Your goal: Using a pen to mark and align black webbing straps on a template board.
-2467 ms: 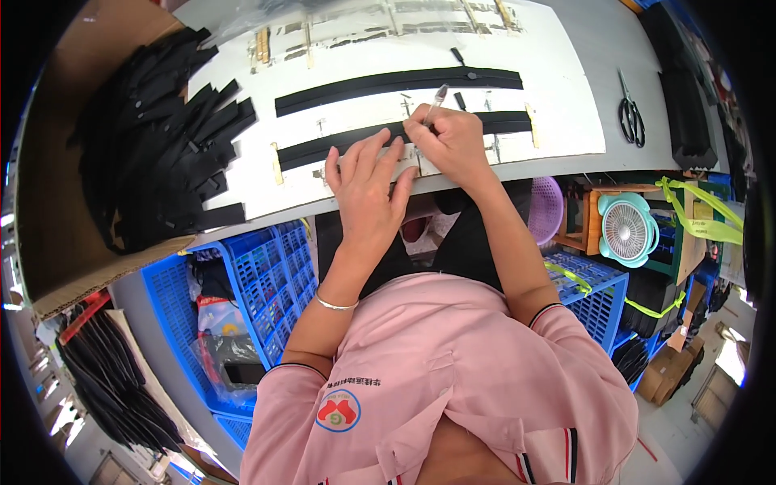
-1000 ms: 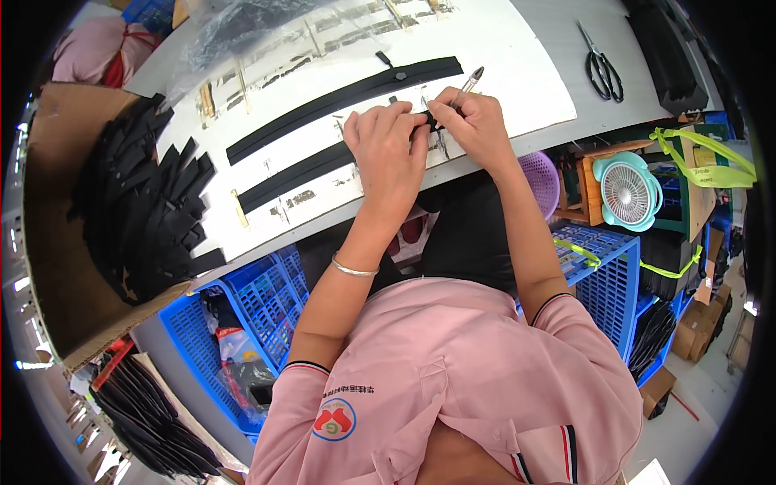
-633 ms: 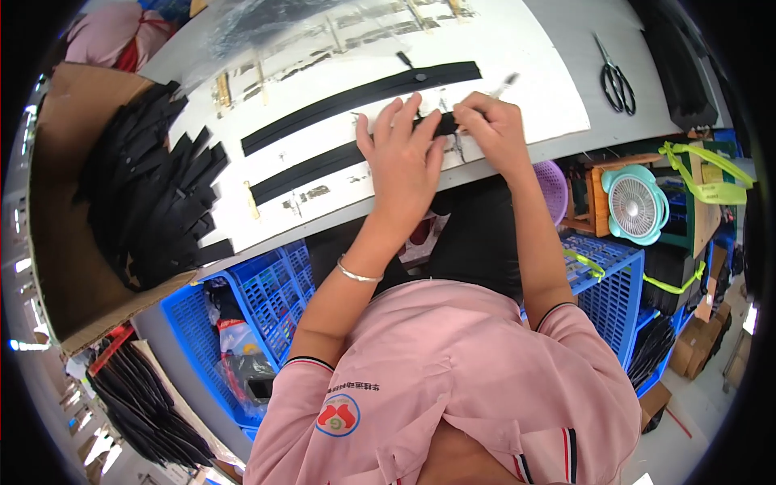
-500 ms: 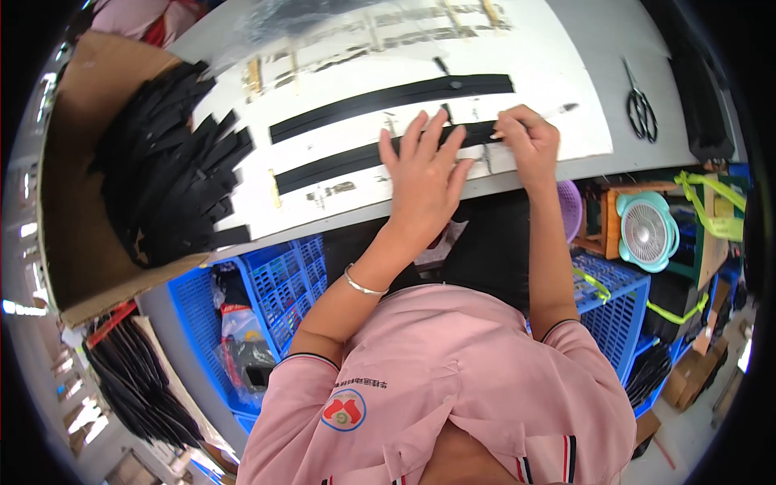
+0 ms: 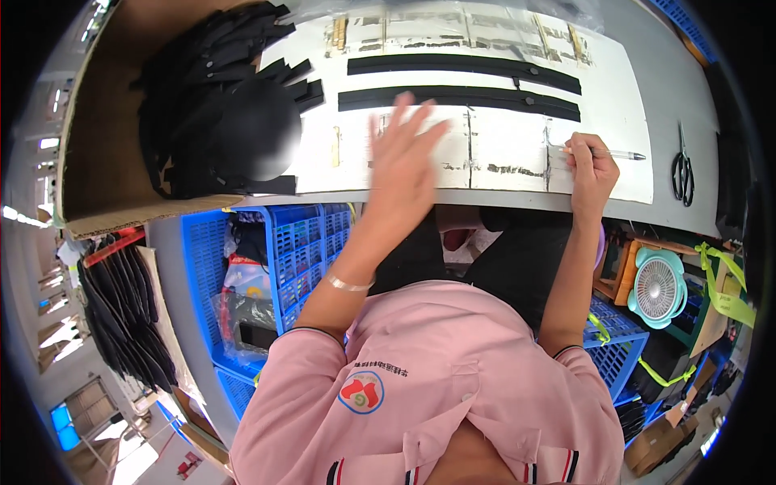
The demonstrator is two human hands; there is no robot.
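Observation:
A white board [image 5: 509, 137] with dark marks and drawn lines lies on the table. Across it run two long black fabric strips, a far strip [image 5: 461, 67] and a nearer strip [image 5: 453, 98], close together and roughly parallel. My left hand [image 5: 406, 162], smeared by motion, hovers over the board's near left part; its fingers are spread and hold nothing. Closed around a clear-barrelled pen [image 5: 626, 154], my right hand [image 5: 592, 166] rests near the board's right end. The pen's dark end points right; its other end is mostly hidden by my fingers.
A cardboard box [image 5: 101, 145] with a heap of black strips [image 5: 218, 105] stands at the left. Black scissors [image 5: 683, 174] lie right of the board. Below the table edge are a blue crate [image 5: 206, 283] and a teal fan [image 5: 656, 288].
The nearer strip has moved away from me, up beside the far one, baring the marks beneath. My left hand has come off it. My right hand still grips the pen. The view has shifted.

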